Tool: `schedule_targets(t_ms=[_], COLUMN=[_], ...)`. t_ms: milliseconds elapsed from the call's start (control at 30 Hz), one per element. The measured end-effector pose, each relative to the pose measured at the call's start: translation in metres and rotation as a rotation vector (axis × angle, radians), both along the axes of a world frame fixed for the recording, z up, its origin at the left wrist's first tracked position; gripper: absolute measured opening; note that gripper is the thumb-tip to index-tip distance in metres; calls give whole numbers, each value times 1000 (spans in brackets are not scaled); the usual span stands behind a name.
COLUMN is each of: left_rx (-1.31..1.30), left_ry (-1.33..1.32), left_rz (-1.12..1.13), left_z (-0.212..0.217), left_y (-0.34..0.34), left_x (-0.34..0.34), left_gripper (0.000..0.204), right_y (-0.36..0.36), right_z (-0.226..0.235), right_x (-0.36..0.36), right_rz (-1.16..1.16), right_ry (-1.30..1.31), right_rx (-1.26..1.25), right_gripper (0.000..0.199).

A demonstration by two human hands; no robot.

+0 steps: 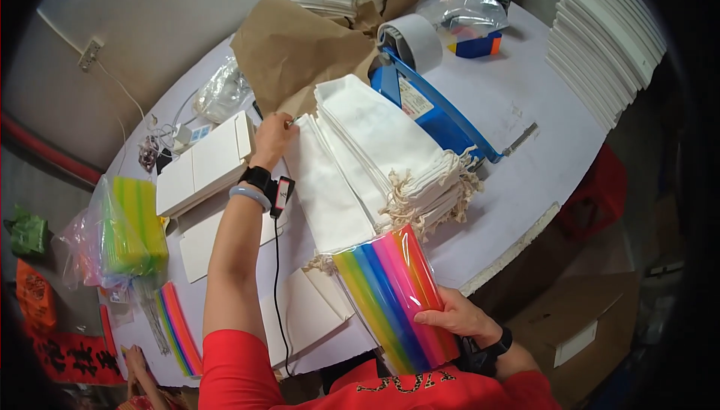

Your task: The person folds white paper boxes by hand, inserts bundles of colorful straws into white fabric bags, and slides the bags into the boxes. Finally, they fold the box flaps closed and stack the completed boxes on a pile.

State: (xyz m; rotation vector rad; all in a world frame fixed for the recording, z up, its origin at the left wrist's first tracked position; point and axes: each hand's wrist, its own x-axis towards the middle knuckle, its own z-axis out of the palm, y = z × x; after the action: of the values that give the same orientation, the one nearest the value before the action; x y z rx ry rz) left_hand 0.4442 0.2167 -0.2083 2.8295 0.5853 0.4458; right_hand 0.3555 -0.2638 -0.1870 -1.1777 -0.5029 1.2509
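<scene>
My right hand [461, 312] grips a clear plastic packet of rainbow-coloured strips or tubes [394, 301] near the table's front edge, thumb on top. The packet covers the lower end of a white cloth drawstring bag [330, 185]. At that bag's far corner, the fingers of my left hand [276, 139] are pinched together on the cloth. Just to the right lies a stack of similar white drawstring bags [375, 129], their cords bunched at the near end.
White flat boxes [202, 166] lie left of my forearm. A blue tool with a long handle [431, 110], a tape roll [412, 43] and brown paper [300, 50] are at the back. Yellow-green packets [135, 226] stand at left; white sheets [600, 43] are stacked at right. Another person's hand [135, 361] shows at lower left.
</scene>
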Motion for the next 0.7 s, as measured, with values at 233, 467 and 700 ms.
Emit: schedule_targets(t_ms=[233,467,700], left_rx=[-240,-592,-1112], left_ry=[133,-83,-215], left_rz=[9,-81,-215], left_z=[19,83,224], left_y=[-1,-22,-137], left_x=[6,-32,-151], left_gripper=[23,16,16], right_y=[6,5,48], right_z=[-4,-1,46], right_x=[3,4,30], right_rz=[11,5,-16], right_ry=[8,-66,-906], right_rx=[5,51,353], right_gripper=[46,44,45])
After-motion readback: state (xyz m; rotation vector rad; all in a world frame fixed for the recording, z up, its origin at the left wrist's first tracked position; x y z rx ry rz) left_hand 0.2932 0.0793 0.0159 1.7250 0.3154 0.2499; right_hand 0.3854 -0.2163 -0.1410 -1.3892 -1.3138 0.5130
